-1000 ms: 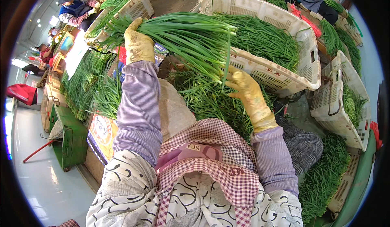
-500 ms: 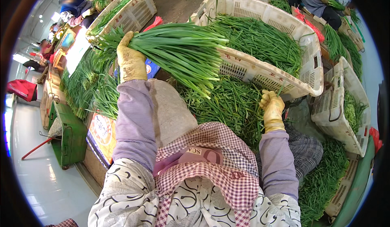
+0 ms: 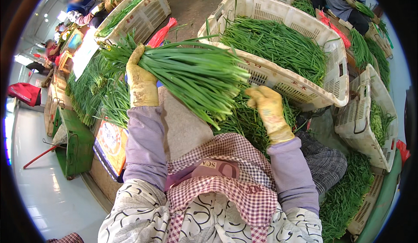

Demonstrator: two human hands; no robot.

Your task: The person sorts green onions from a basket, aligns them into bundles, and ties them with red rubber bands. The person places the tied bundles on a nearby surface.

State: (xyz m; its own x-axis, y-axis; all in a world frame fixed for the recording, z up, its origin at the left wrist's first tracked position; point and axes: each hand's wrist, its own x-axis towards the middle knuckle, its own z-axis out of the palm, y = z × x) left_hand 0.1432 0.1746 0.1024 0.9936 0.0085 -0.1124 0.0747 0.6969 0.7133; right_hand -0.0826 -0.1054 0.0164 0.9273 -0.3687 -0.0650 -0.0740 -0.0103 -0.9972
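Note:
In a yellow work glove, my left hand (image 3: 143, 80) is wrapped round a bunch of garlic chives (image 3: 191, 73). The bunch lies slantwise, its pale ends to the right and its leafy part behind the hand at the left. Just right of those pale ends is my right hand (image 3: 269, 108), gloved alike, fingers curled together. Whether anything small is pinched in them I cannot make out. Beneath it spreads a heap of loose green leaves (image 3: 244, 123). A grey pad (image 3: 180, 123) lies under the bunch, in front of my checkered apron (image 3: 226, 177).
A big white crate (image 3: 278, 71) of chives stands ahead right, another white crate (image 3: 365, 117) at far right. More bunches (image 3: 93, 88) are piled left, beside a green crate (image 3: 74, 143) and a printed box (image 3: 109, 145). Red ties (image 3: 163, 32) lie beyond my left hand. Other people sit farther off.
My right hand has moved left from beside the big crate to near the bunch's pale ends. The bunch, still in my left hand, has come slightly down, its pale ends tilting lower.

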